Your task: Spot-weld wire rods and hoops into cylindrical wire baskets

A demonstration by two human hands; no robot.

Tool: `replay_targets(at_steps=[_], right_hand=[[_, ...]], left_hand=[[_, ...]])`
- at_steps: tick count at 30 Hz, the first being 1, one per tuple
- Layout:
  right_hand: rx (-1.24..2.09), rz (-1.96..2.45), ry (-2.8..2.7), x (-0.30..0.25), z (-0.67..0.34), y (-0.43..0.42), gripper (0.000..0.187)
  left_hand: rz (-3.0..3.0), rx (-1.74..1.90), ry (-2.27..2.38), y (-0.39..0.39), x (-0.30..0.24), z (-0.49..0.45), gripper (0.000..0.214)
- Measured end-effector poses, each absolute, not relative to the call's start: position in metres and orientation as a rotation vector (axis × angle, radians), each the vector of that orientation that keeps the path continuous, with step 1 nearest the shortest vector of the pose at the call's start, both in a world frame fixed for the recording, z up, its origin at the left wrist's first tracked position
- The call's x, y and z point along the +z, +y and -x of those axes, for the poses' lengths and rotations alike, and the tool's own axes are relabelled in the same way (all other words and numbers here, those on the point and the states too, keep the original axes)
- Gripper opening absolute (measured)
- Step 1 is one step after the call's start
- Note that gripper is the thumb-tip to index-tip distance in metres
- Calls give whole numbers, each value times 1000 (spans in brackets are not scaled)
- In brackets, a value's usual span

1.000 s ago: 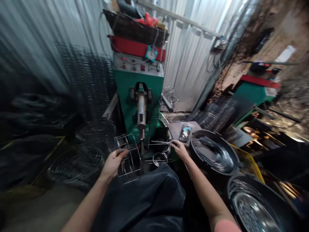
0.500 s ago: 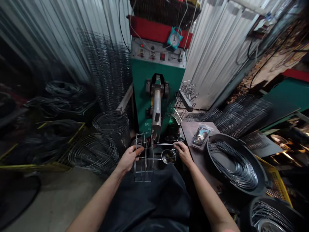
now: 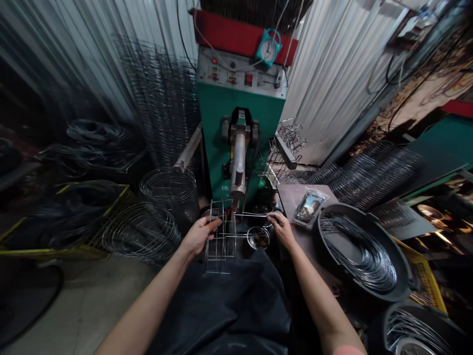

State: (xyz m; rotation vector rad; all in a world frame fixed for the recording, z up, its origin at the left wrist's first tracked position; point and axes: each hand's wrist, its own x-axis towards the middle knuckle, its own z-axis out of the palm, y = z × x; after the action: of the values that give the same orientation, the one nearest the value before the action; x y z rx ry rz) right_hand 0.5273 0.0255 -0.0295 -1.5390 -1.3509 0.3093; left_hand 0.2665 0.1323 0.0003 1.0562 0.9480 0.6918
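My left hand (image 3: 202, 233) is closed on the left side of a wire rack (image 3: 224, 259), a small frame of thin bright metal rods held above my lap. My right hand (image 3: 281, 228) pinches the right end of a thin metal rod (image 3: 253, 215). The rod's left end reaches the rack's upper right side, just under the electrode tip (image 3: 234, 204) of a green spot welding machine (image 3: 210, 113). Whether rod and tip touch, I cannot tell. A round metal cup (image 3: 257, 238) sits below the rod, between my hands.
Round wire baskets (image 3: 142, 231) stand in stacks at the left, beside a yellow crate (image 3: 121, 197). On the right, a black tub (image 3: 322, 246) holds bent wire next to a plastic-bagged packet (image 3: 309, 207) on a board. A metal bar (image 3: 285, 152) juts from the machine.
The rack and rod have shifted slightly upward at the electrode tip, both hands keeping their hold. My view has tilted a little.
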Motion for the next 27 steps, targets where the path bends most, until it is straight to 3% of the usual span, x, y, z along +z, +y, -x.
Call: replay_targets(at_steps=[19,27], right_hand=[[367,1562,-1311,-26,-529,38,21],[144,1643,-1207,-41,-564,-11,25]], left_hand=[[-1005,676,908,148,-2,-272,34],[-1035,709,938,147,0,-272,33]])
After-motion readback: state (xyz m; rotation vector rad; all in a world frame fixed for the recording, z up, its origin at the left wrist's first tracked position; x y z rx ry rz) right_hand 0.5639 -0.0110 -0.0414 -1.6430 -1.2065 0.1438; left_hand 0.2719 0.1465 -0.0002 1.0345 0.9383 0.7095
